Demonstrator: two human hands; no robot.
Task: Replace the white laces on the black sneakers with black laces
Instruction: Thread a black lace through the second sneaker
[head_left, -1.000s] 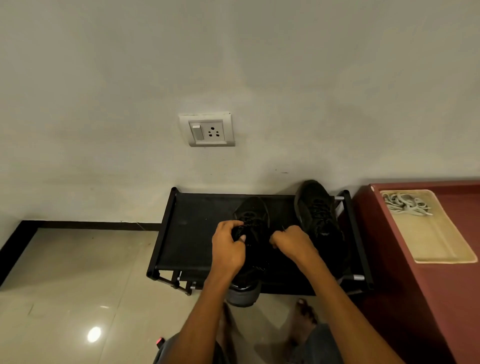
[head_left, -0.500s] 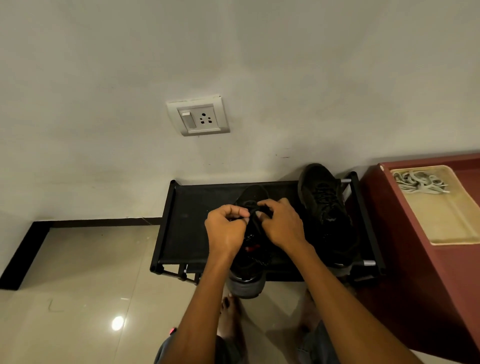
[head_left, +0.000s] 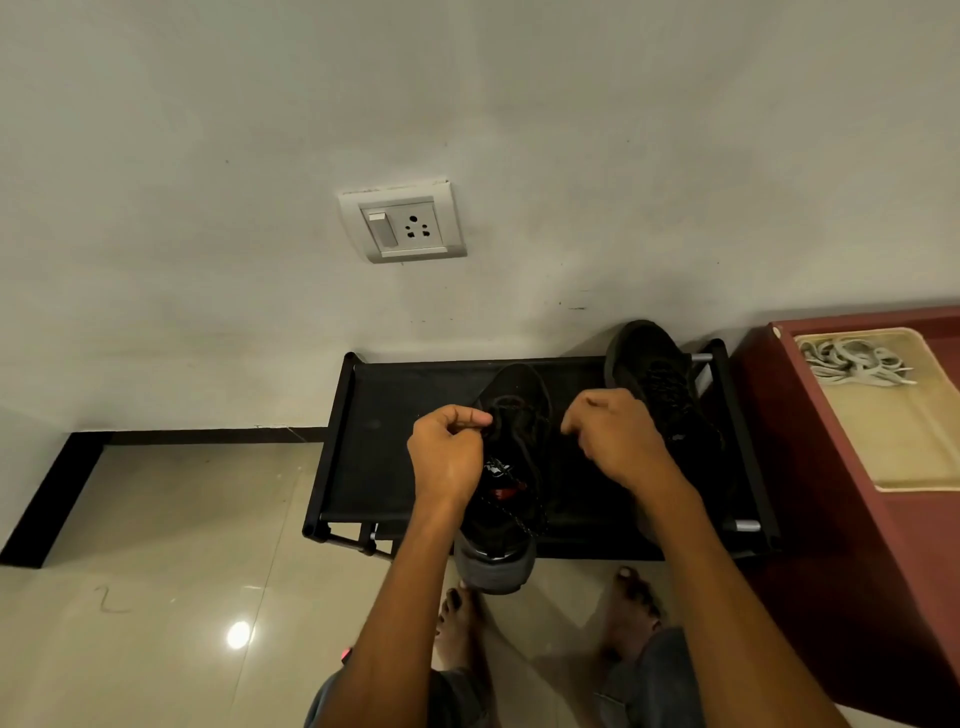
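— Where is the sneaker being laced?

— The near sneaker (head_left: 511, 467) lies on the black shoe rack (head_left: 395, 441), toe toward the wall, its grey heel hanging over the rack's front edge. The second sneaker (head_left: 660, 384) stands at the rack's back right corner, its toe against the wall.

— And the hands?

— The left hand (head_left: 449, 454) is curled over the sneaker's left side, thumb and forefinger pinching the black lace (head_left: 514, 410) near the upper eyelets. The right hand (head_left: 615, 441) has its fingers curled, forefinger and thumb tips together toward the shoe; it looks to pinch a lace end, though the strand itself is too dark to make out.

— What differs from half a second ago?

— Then both hands were bunched together over the middle of the sneaker, knuckles nearly touching. Now the right hand has drawn away to the right, leaving the tongue and lacing open to view between them. The left hand has barely shifted.

— The old laces?

— The white laces (head_left: 852, 361) lie heaped at the far end of the cream tray (head_left: 914, 457) on the red cabinet (head_left: 810, 467), right of the rack, as before.
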